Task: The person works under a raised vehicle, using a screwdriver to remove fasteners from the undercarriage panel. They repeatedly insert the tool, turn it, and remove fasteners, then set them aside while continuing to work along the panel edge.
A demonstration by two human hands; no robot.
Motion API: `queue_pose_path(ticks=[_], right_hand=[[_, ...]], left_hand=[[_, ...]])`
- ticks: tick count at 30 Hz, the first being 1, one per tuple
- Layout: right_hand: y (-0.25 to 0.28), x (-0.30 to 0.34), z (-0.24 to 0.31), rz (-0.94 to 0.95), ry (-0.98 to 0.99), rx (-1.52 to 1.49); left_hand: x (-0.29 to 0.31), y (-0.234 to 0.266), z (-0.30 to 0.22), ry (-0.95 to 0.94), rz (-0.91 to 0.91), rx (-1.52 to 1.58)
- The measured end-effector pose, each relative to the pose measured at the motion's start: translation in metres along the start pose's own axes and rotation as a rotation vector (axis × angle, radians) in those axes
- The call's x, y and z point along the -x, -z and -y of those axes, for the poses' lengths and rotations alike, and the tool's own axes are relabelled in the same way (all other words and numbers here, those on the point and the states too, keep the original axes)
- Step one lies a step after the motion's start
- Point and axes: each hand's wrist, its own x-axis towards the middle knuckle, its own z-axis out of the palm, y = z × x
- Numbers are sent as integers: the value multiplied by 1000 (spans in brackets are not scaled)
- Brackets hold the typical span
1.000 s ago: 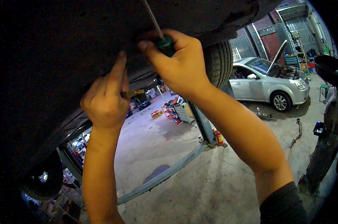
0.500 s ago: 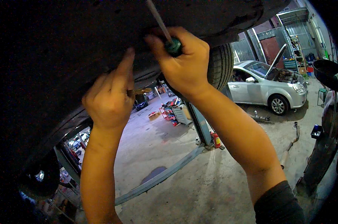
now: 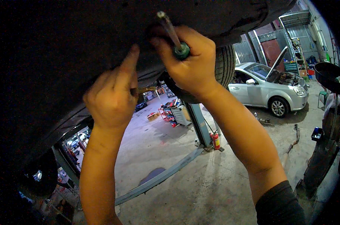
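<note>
A: ok so you've got that green-handled driver (image 3: 182, 51) up top, just right of centre in the frame. Your right hand (image 3: 197, 69) has its fingers wrapped snug round the handle, and the shaft leans toward the upper left with a pale glint at its end.

B: yep, and your left hand (image 3: 113, 96) is just left of it, index finger sticking up, the rest curled in. There's a thin brownish piece (image 3: 147, 89) gripped in that curl, poking out to the right. Can't tell if your fingertip touches the dark underside (image 3: 79, 45), way too murky up there.

A: same lol. Behind your right wrist there's a tyre (image 3: 226, 65), then a lift post (image 3: 199, 125) with a red fire extinguisher (image 3: 215, 141) beside its foot.

B: and over at the right of the frame you've got a silver car (image 3: 265, 89), hood up.
</note>
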Motion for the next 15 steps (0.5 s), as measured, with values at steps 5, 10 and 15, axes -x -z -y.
queue_pose_path(ticks=[5, 10, 15], right_hand=[[3, -2, 4, 27, -81, 15], [3, -3, 3, 39, -92, 74], [1, -4, 0, -4, 2, -10]], left_hand=[[1, 1, -1, 52, 56, 25], [3, 2, -4, 129, 145, -10], [1, -4, -4, 46, -32, 66]])
